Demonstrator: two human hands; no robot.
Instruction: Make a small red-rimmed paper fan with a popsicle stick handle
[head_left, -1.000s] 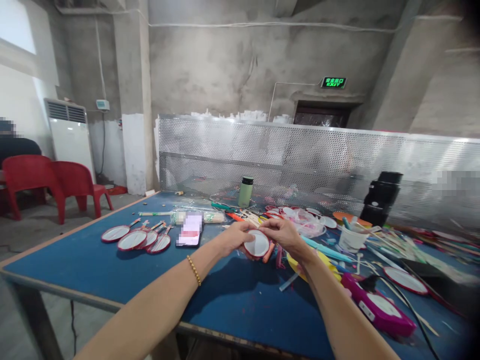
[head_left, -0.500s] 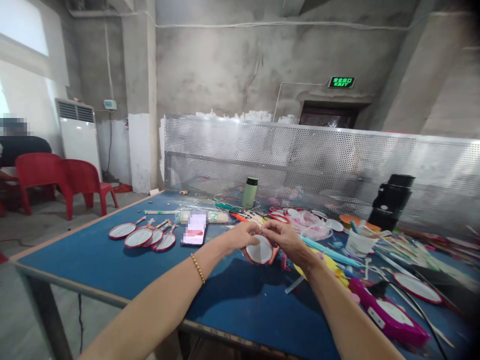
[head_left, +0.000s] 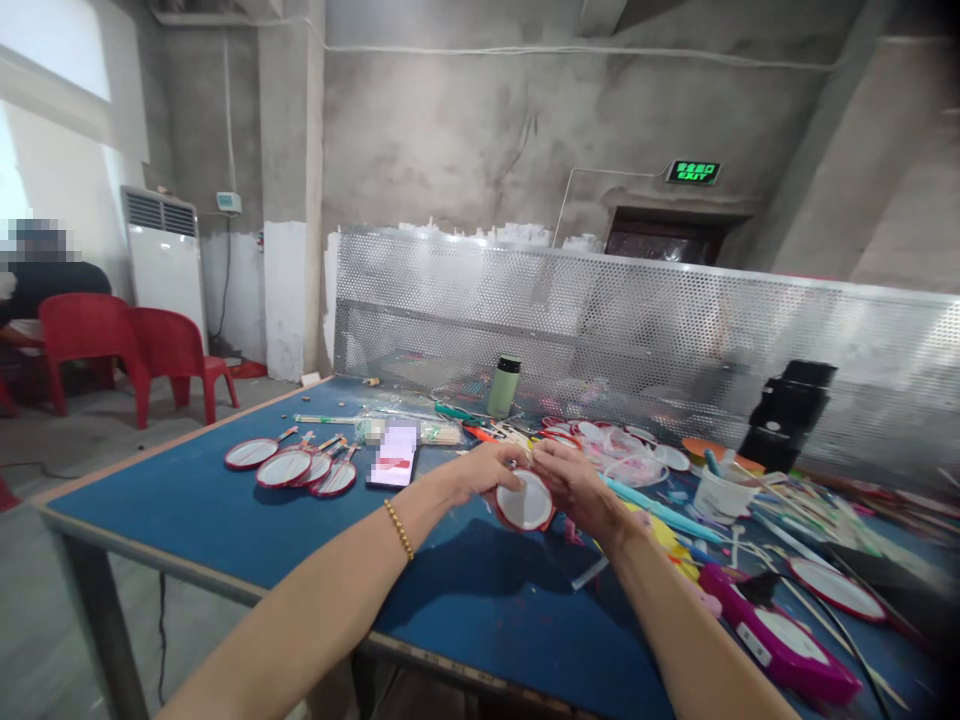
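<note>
Between my hands, above the near middle of the table, is a round white disc with a red rim (head_left: 524,502). My left hand (head_left: 489,472) is closed on its upper left edge, with the thumb lying over the white face. At the top of the rim, the fingers of my right hand (head_left: 568,474) are pinched together close to the left fingertips. Whatever small thing they grip is hidden. Similar red-rimmed discs with stick handles (head_left: 283,467) lie on the table to the left, some overlapping.
A phone (head_left: 394,452) with its screen lit lies beyond my left forearm. Further back stands a green bottle (head_left: 504,388). To the right are a white cup (head_left: 721,495), a purple device (head_left: 776,630) with a cable, and scattered sticks. A perforated metal panel (head_left: 450,290) borders the far edge.
The whole view has shifted slightly. My right fingers have tilted and drawn in a little at the disc's top edge; the left hand keeps its hold.
</note>
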